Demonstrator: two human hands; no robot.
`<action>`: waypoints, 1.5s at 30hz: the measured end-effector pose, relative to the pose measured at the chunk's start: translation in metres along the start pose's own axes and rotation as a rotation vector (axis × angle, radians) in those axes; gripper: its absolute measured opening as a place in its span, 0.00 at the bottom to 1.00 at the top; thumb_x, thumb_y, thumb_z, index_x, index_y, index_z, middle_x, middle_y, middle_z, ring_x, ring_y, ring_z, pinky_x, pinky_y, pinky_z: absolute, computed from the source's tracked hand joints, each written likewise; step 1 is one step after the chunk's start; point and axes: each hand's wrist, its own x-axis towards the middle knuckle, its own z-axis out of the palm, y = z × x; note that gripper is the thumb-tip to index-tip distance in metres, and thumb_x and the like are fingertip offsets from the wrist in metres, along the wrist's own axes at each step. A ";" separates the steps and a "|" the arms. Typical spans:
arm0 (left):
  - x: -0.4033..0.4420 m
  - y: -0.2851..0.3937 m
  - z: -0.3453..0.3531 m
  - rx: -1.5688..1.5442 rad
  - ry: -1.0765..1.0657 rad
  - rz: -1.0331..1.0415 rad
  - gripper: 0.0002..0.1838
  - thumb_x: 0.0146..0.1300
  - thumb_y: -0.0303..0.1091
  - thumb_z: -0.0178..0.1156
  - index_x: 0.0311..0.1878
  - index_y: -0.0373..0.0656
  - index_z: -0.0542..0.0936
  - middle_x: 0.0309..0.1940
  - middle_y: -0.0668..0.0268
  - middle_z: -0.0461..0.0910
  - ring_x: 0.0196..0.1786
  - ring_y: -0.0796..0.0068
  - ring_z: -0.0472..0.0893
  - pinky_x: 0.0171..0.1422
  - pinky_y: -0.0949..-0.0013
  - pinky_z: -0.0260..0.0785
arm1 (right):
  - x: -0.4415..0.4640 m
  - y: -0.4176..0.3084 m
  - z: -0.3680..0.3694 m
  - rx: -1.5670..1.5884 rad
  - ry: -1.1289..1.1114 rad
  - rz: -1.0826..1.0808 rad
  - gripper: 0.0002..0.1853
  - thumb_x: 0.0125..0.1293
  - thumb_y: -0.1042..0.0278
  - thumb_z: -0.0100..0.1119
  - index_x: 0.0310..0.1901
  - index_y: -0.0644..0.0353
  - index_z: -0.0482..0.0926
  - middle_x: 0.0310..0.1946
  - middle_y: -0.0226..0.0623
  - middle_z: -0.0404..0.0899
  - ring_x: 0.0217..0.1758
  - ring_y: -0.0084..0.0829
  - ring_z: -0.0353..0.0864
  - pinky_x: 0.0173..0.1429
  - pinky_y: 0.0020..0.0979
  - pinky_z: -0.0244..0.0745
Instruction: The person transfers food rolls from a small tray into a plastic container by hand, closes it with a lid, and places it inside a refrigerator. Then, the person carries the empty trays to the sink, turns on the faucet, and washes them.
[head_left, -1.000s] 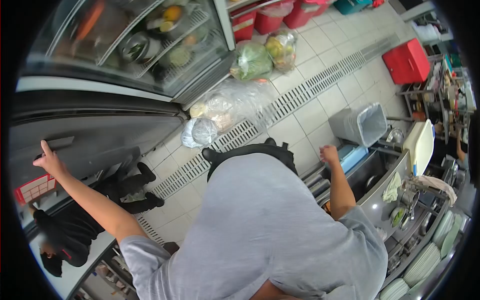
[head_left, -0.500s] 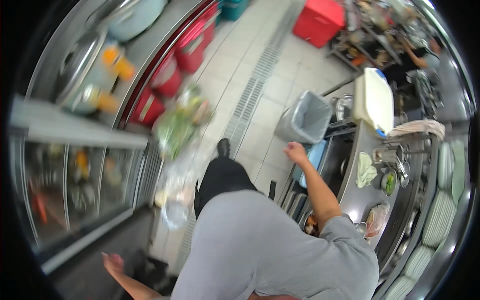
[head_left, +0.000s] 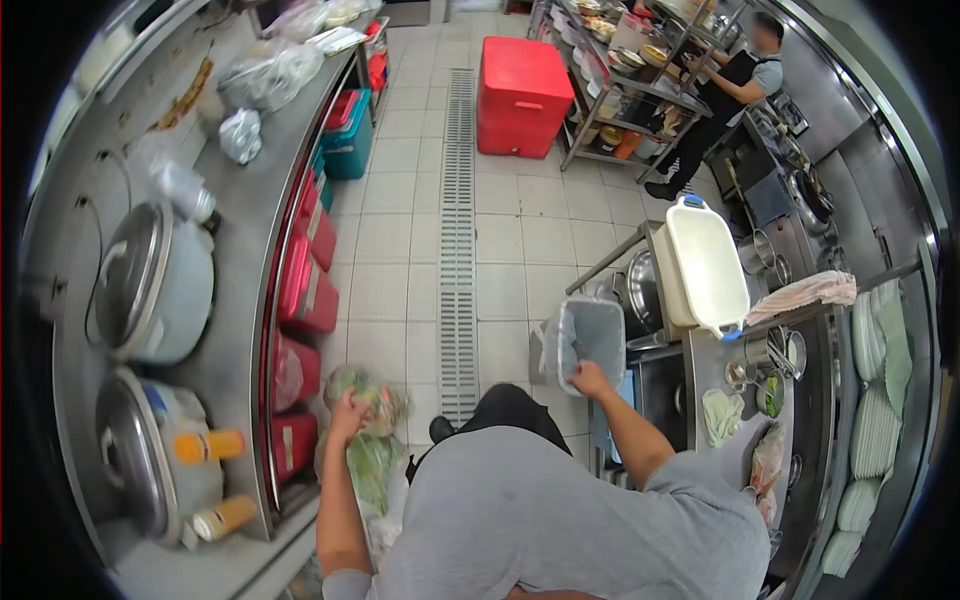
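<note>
My left hand [head_left: 349,416] is over clear plastic bags of vegetables [head_left: 372,470] on the floor. Its fingers are loosely bent and apart, and nothing shows in them. Whether it touches the upper bag [head_left: 385,400] I cannot tell. My right hand [head_left: 590,379] is closed in a loose fist, with nothing visible in it. In the picture it overlaps the near rim of the grey lined bin [head_left: 612,325]; contact is unclear. A small dark patch shows in the bin just above the fingers.
Red containers [head_left: 308,300] line the floor under the left steel counter [head_left: 245,290], which bears large lidded pots [head_left: 185,285]. A drain grate [head_left: 458,220] runs ahead. Beyond stand a red cooler [head_left: 520,100] and a co-worker [head_left: 735,80]. A white tub [head_left: 705,260] stands right.
The view has swung so that the aisle lies straight ahead. My left hand has come forward from the lower left to over the bags. My right hand now appears against the bin.
</note>
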 end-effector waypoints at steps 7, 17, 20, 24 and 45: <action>0.205 0.248 0.016 0.239 -0.097 0.162 0.42 0.67 0.37 0.67 0.78 0.33 0.58 0.37 0.61 0.83 0.31 0.73 0.85 0.29 0.71 0.75 | 0.025 0.053 0.036 0.241 -0.300 0.648 0.18 0.59 0.54 0.74 0.33 0.64 0.86 0.28 0.50 0.84 0.25 0.45 0.83 0.32 0.48 0.79; 0.365 0.384 -0.002 0.150 -0.065 -0.011 0.36 0.68 0.36 0.67 0.75 0.33 0.65 0.41 0.56 0.86 0.29 0.73 0.84 0.28 0.70 0.75 | 0.435 0.013 -0.025 -0.152 -0.252 0.029 0.27 0.66 0.41 0.57 0.43 0.61 0.88 0.37 0.55 0.87 0.45 0.59 0.86 0.55 0.53 0.80; 0.438 0.415 -0.024 0.272 -0.039 -0.019 0.31 0.69 0.35 0.65 0.71 0.32 0.70 0.41 0.57 0.86 0.30 0.74 0.83 0.29 0.70 0.75 | 0.576 -0.118 -0.167 -0.068 -0.047 -0.026 0.25 0.60 0.45 0.65 0.41 0.64 0.88 0.45 0.56 0.86 0.54 0.55 0.83 0.61 0.49 0.78; 0.528 0.526 -0.028 0.309 -0.080 0.003 0.31 0.68 0.36 0.66 0.70 0.32 0.73 0.38 0.59 0.86 0.32 0.74 0.83 0.35 0.70 0.76 | 0.708 -0.226 -0.261 0.220 0.141 0.048 0.27 0.56 0.49 0.70 0.49 0.64 0.85 0.49 0.52 0.86 0.55 0.50 0.84 0.60 0.45 0.79; 0.706 1.334 0.049 0.898 -0.233 1.779 0.16 0.63 0.38 0.72 0.54 0.52 0.88 0.27 0.74 0.80 0.27 0.75 0.78 0.31 0.67 0.73 | 1.010 -0.328 -0.266 0.296 -0.606 0.764 0.22 0.67 0.53 0.66 0.45 0.71 0.85 0.30 0.50 0.84 0.27 0.40 0.84 0.31 0.43 0.84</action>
